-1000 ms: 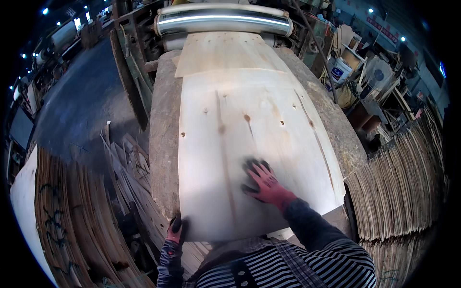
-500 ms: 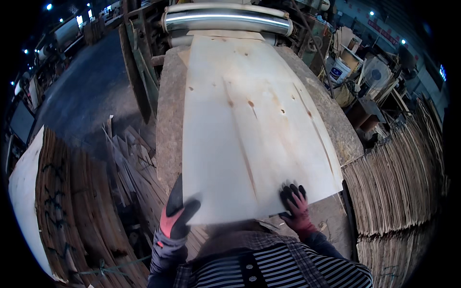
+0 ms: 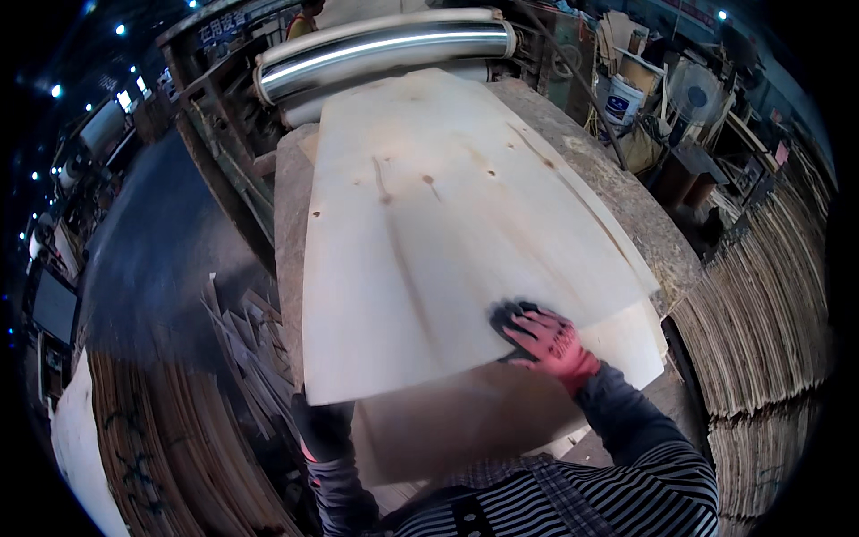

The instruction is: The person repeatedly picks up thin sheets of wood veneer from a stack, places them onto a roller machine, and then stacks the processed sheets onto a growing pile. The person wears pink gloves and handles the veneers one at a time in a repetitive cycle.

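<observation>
A large pale wood veneer sheet (image 3: 420, 259) with brown knots and streaks stretches from near my body toward a roller machine. My left hand (image 3: 324, 431), in a black and red work glove, is at the sheet's near left corner and closed on it; its fingertips are hidden by the sheet. My right hand (image 3: 546, 340), gloved the same way, lies on top near the front edge, fingers stretched out and slightly blurred. Beneath the raised near edge, another veneer sheet (image 3: 635, 345) shows at the right, with a shaded brownish surface (image 3: 456, 421) below.
Shiny metal rollers (image 3: 394, 49) span the far end of a worn table (image 3: 626, 188). Stacked veneer (image 3: 752, 304) stands at the right, more stacked veneer (image 3: 170, 438) at the left. Scrap strips (image 3: 242, 349) lie beside the table. A white bucket (image 3: 624, 98) and a fan (image 3: 696, 94) are at the back right.
The view has turned to the right. My right hand has moved further onto the sheet. The sheet's near edge has lifted, showing another sheet beneath; my left hand is now lower at the corner.
</observation>
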`<state>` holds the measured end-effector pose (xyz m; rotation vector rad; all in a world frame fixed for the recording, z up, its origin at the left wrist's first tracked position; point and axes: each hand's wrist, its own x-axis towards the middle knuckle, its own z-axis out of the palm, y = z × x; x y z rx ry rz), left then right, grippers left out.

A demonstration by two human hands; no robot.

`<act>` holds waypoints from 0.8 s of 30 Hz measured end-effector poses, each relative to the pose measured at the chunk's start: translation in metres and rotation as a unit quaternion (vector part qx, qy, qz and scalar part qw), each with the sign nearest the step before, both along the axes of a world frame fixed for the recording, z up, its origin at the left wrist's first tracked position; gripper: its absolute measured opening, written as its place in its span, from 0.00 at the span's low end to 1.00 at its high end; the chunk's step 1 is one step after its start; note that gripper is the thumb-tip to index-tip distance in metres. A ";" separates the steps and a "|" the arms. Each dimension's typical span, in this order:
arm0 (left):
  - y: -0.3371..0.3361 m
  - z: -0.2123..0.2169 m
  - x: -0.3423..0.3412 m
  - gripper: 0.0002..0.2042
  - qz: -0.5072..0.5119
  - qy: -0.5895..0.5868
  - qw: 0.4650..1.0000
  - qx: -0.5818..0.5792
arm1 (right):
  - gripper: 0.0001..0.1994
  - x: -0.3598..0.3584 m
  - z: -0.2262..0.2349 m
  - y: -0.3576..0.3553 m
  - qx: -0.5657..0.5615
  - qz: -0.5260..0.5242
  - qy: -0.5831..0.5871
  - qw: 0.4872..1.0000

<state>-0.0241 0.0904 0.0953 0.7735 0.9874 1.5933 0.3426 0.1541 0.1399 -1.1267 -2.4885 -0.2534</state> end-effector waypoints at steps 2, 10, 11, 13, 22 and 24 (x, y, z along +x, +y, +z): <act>0.006 -0.021 0.000 0.20 0.029 -0.018 0.999 -0.033 | 0.24 -0.006 -0.009 0.045 -0.002 0.002 -0.002 1.000; -0.051 -0.065 0.019 0.19 0.091 0.463 0.878 -0.083 | 0.23 -0.041 -0.044 0.203 -0.065 -0.049 0.136 0.987; -0.063 -0.057 0.022 0.23 0.074 0.578 0.809 -0.077 | 0.23 -0.048 -0.046 0.212 -0.065 -0.072 0.142 0.985; -0.069 -0.048 0.030 0.27 0.050 0.637 0.762 -0.101 | 0.23 -0.058 -0.043 0.224 -0.026 -0.127 0.078 0.988; -0.088 -0.097 0.013 0.36 -0.024 0.476 0.791 -0.384 | 0.25 -0.056 -0.028 0.044 -0.106 -0.030 0.100 0.989; -0.090 -0.126 -0.002 0.35 -0.011 0.429 0.849 -0.308 | 0.27 -0.031 -0.039 -0.001 -0.158 -0.089 0.081 0.980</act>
